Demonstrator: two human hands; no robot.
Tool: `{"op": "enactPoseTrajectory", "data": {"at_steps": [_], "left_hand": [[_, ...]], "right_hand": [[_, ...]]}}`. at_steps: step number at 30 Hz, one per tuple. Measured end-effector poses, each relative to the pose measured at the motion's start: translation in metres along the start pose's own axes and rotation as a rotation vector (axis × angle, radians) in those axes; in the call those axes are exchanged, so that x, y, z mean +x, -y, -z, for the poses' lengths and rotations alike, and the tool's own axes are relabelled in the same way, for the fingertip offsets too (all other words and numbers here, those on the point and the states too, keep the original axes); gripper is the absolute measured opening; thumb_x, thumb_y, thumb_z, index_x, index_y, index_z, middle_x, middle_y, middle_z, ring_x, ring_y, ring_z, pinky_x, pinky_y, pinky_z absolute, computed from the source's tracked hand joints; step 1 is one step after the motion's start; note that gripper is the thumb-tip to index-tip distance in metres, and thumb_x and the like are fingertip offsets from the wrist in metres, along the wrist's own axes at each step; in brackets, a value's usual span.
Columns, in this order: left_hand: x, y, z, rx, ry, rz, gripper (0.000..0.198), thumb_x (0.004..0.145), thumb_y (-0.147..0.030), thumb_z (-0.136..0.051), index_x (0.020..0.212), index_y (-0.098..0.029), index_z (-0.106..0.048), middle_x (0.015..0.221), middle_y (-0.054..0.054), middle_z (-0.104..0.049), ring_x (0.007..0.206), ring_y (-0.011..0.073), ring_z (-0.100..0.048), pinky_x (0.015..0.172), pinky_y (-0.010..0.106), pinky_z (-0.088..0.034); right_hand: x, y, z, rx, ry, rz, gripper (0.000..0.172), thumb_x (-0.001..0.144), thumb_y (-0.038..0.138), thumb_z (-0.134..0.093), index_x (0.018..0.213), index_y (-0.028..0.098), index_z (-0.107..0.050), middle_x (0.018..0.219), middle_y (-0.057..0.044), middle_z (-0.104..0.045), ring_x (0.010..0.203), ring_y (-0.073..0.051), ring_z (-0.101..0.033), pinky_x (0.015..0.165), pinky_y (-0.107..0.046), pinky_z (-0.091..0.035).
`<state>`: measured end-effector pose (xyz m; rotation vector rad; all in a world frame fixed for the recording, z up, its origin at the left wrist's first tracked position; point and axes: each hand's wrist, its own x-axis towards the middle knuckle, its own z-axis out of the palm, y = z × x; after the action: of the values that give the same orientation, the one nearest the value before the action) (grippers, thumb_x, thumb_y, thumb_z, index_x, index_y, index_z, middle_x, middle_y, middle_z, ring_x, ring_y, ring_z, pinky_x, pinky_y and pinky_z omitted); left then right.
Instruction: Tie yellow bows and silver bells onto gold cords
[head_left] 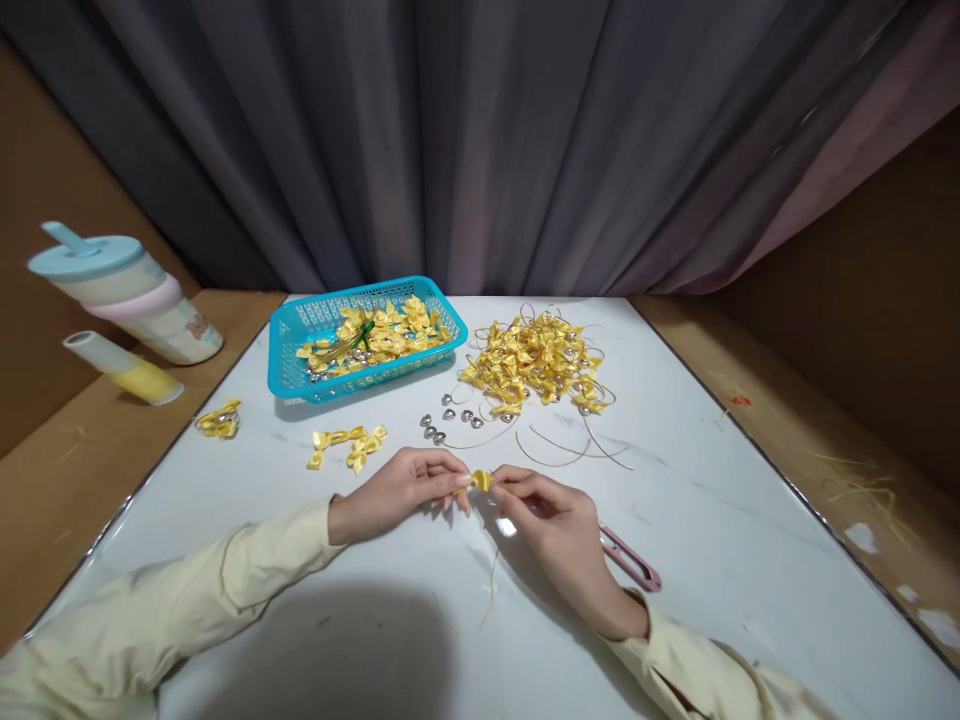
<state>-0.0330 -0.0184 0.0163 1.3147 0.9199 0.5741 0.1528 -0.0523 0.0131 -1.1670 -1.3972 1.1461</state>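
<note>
Over the middle of the white table, my left hand (411, 490) and my right hand (561, 522) pinch a small yellow ribbon bow (482, 482) between them, one at each end. Fingertips cover the ends of the bow. A thin pale strand (493, 575) lies below it on the table. Partly under my right hand is a pink-handled cutter (634, 560). Several silver heart-shaped beads (435, 432) lie just beyond my hands, near loose thin cords (555, 462). To the left of them rest several loose yellow bows (367, 447).
A blue plastic basket (281, 375) holds yellow bows, silver beads and a green tie. Right of it is a heap of corded yellow bows (529, 365). A small bow bundle (219, 420), a tumbler (150, 300) and a yellow-wrapped spool (139, 375) are on the left. Grey curtains (487, 150) hang behind.
</note>
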Motion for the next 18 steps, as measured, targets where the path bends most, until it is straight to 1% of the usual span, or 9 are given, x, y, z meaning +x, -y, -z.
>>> {"op": "enactPoseTrajectory", "data": {"at_steps": [2,4,7,9,11,14,18], "left_hand": [[0.003,0.003,0.002,-0.072,0.017,0.044,0.025,0.081,-0.035,-0.058,0.083,-0.011,-0.061,0.068,0.004,-0.066,0.053,0.0077,-0.045,0.052,0.02,-0.035],[0.006,0.005,0.004,-0.095,0.005,0.058,0.025,0.081,-0.035,-0.058,0.082,-0.011,-0.061,0.066,0.003,-0.065,0.053,0.0077,-0.044,0.051,0.02,-0.033],[0.007,0.006,0.005,-0.083,-0.037,0.063,0.026,0.08,-0.037,-0.057,0.08,-0.011,-0.061,0.063,0.003,-0.064,0.053,0.0083,-0.044,0.05,0.02,-0.032],[0.007,0.005,0.006,-0.068,-0.044,0.064,0.026,0.08,-0.038,-0.057,0.078,-0.012,-0.06,0.062,0.002,-0.064,0.052,0.0085,-0.043,0.05,0.02,-0.031],[0.007,0.003,0.006,-0.05,-0.017,0.06,0.026,0.079,-0.039,-0.058,0.077,-0.012,-0.059,0.062,0.003,-0.065,0.052,0.0087,-0.044,0.05,0.02,-0.032],[0.008,0.003,0.007,-0.041,0.033,0.064,0.027,0.077,-0.039,-0.061,0.075,-0.012,-0.058,0.061,0.003,-0.065,0.053,0.009,-0.046,0.051,0.021,-0.032],[0.009,0.006,0.009,-0.042,0.085,0.105,0.03,0.075,-0.042,-0.062,0.074,-0.012,-0.057,0.06,0.002,-0.063,0.05,0.0077,-0.04,0.048,0.02,-0.027]], "right_hand": [[0.003,-0.001,0.001,0.081,0.027,-0.099,0.022,0.074,0.028,-0.065,0.056,0.015,-0.06,0.077,-0.005,-0.067,0.065,-0.013,-0.059,0.059,-0.024,-0.049],[0.007,-0.001,0.004,0.127,0.028,-0.155,0.025,0.072,0.03,-0.068,0.054,0.015,-0.059,0.08,-0.006,-0.067,0.069,-0.014,-0.06,0.06,-0.025,-0.049],[0.012,-0.003,0.008,0.153,-0.007,-0.173,0.027,0.072,0.033,-0.068,0.054,0.016,-0.059,0.091,-0.009,-0.066,0.085,-0.018,-0.061,0.067,-0.028,-0.05],[0.016,-0.005,0.01,0.139,0.006,-0.155,0.026,0.072,0.034,-0.068,0.055,0.016,-0.061,0.096,-0.009,-0.063,0.089,-0.019,-0.06,0.071,-0.03,-0.05],[0.018,-0.007,0.01,0.116,0.076,-0.133,0.024,0.073,0.033,-0.068,0.057,0.016,-0.062,0.097,-0.008,-0.061,0.086,-0.018,-0.06,0.073,-0.031,-0.05],[0.021,-0.008,0.006,0.095,0.2,-0.12,0.023,0.074,0.03,-0.067,0.058,0.016,-0.06,0.089,-0.006,-0.062,0.081,-0.015,-0.059,0.073,-0.029,-0.049],[0.025,-0.005,0.004,0.076,0.286,-0.133,0.023,0.076,0.029,-0.066,0.059,0.015,-0.057,0.08,-0.005,-0.061,0.073,-0.013,-0.058,0.068,-0.027,-0.048]]}}
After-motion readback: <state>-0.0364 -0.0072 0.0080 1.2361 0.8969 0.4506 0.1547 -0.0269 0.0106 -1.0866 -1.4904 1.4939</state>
